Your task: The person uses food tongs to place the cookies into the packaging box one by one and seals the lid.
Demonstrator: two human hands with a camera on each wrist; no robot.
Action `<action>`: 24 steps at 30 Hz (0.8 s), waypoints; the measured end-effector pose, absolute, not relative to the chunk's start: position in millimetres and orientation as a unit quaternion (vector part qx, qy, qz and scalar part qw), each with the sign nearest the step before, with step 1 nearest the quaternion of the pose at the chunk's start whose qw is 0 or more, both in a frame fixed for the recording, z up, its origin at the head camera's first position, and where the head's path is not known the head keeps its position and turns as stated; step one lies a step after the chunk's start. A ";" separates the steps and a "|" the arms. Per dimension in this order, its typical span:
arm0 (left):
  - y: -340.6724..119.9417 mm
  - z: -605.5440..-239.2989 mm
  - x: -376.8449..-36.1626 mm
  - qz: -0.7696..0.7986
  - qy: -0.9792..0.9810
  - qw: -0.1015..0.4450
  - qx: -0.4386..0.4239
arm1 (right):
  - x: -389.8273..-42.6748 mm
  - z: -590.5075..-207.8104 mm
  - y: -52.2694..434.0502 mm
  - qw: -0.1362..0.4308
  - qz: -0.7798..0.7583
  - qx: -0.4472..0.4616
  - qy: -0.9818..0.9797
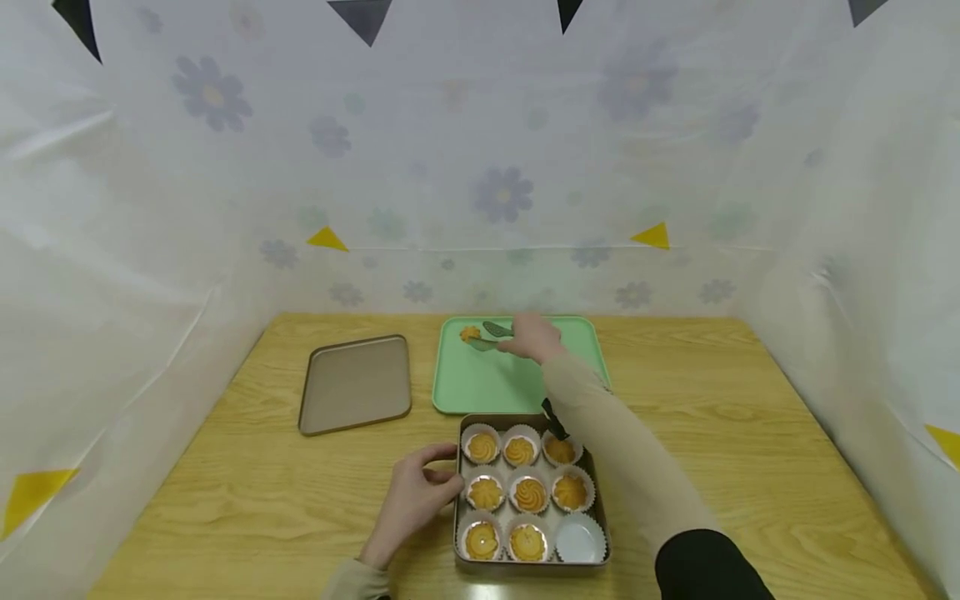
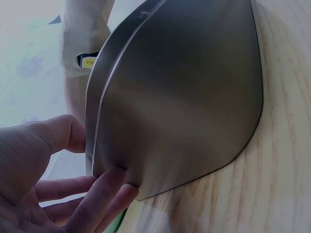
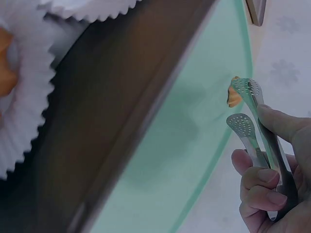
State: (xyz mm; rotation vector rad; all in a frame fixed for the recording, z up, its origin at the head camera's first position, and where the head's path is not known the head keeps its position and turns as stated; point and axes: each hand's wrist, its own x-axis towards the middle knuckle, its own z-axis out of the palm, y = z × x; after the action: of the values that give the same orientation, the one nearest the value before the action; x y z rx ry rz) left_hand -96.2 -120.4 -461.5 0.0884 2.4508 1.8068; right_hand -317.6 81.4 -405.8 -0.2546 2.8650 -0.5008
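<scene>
My right hand (image 1: 534, 337) grips metal tongs (image 3: 279, 165) with perforated ends, held over the green tray (image 1: 487, 383). The tongs' two ends stand apart. Beside one of them a single golden piped cookie (image 1: 470, 333) lies near the tray's far left corner. Close to me is a deep rectangular metal tin (image 1: 532, 569) holding paper cups in rows. Most cups contain a swirled cookie (image 1: 530, 495); the near right paper cup (image 1: 580, 539) has none. At the tin's left side my left hand (image 1: 420, 496) holds the wall, thumb at the rim and fingers against the outside.
A shallow brown tray (image 1: 356, 383) lies left of the green one. Everything stands on a wooden table (image 1: 247, 500). Behind it hangs a flower-printed curtain (image 1: 502, 150), with pale sheeting (image 1: 847, 208) at the sides. My right forearm crosses over the tin's far right corner.
</scene>
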 end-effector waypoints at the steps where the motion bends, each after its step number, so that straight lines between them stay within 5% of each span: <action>1: -120.1 -461.6 -96.3 0.593 0.804 0.047 0.031 | -318.5 -406.6 79.4 0.112 -0.168 -0.085 0.976; 24: -117.8 -459.8 -92.9 0.607 0.793 0.044 0.033 | -338.2 -426.6 70.2 0.110 -0.142 -0.092 0.979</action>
State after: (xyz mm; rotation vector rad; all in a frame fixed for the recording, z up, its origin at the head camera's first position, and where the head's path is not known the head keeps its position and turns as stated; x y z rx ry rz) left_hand -92.9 -117.8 -459.8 0.1012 2.4233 1.8544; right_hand -338.2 70.2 -426.6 -0.2702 2.8793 -0.4178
